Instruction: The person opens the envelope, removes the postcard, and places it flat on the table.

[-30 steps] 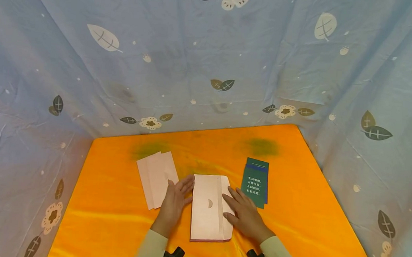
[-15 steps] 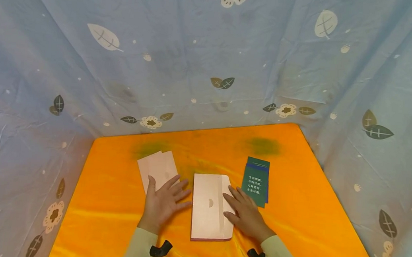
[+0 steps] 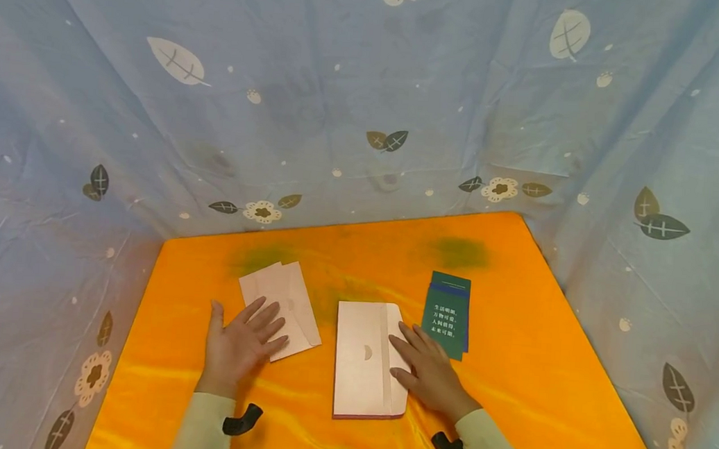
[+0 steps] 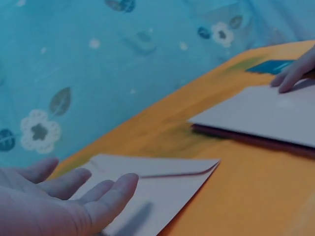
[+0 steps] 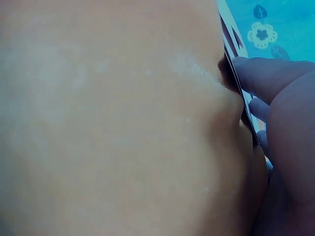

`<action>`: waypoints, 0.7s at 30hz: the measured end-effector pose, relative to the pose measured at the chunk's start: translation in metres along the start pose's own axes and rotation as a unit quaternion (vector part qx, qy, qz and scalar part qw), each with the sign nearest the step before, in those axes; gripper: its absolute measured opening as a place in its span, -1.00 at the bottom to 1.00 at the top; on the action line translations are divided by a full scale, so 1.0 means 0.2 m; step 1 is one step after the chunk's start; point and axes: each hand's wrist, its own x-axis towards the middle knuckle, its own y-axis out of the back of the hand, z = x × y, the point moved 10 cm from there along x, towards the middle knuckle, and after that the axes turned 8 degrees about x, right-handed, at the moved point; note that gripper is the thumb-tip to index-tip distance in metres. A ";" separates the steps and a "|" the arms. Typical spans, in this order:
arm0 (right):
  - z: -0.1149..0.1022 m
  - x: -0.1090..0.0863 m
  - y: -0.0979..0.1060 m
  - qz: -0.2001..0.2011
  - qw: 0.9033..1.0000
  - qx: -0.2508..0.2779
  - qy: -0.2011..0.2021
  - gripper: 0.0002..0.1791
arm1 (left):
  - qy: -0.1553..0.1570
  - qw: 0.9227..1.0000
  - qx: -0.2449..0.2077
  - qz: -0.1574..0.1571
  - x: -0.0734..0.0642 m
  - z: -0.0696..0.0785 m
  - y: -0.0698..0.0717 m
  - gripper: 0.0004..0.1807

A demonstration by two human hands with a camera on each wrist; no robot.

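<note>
In the middle of the head view lies a pale pink envelope (image 3: 358, 374) with its flap to the right and a dark red edge showing underneath. My right hand (image 3: 433, 376) rests on the flap side, fingertips touching the paper. The right wrist view shows those fingers (image 5: 275, 78) against the envelope's thin edge. To the left, my left hand (image 3: 238, 352) hovers palm up with spread fingers and holds nothing. It partly covers two overlapping pink envelopes (image 3: 300, 311). One envelope's flap line shows in the left wrist view beside the left fingers (image 4: 115, 196).
Green cards (image 3: 444, 314) with white writing, and a blue one between them, lie right of the middle, just beyond the right hand. All rests on an orange cloth (image 3: 516, 319). Blue patterned curtains (image 3: 343, 98) stand behind and at both sides.
My left hand has moved left, from the middle envelope's edge to over the two left envelopes, turning palm up with fingers spread. The right hand and the middle envelope stay put.
</note>
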 end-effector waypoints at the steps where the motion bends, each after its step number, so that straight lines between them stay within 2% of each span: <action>1: 0.00 0.00 0.00 -0.002 1.000 0.000 -0.003 -0.32 | 0.001 1.000 -0.003 0.011 -0.01 0.01 0.02 0.21; 7: 0.01 0.01 -0.01 -0.021 1.000 0.002 -0.023 -0.31 | -0.007 0.996 0.024 0.089 -0.05 0.09 0.14 0.22; 10: 0.01 0.01 -0.01 -0.019 1.000 0.001 -0.023 -0.31 | -0.010 0.993 0.039 0.115 -0.07 0.12 0.18 0.21; 15: 0.01 0.01 0.00 -0.012 1.000 0.002 -0.020 -0.31 | -0.004 0.990 0.054 0.129 -0.07 0.14 0.20 0.20; 21: 0.02 0.01 -0.01 -0.025 0.999 0.008 -0.030 -0.31 | 0.009 0.989 0.072 0.126 -0.06 0.13 0.21 0.17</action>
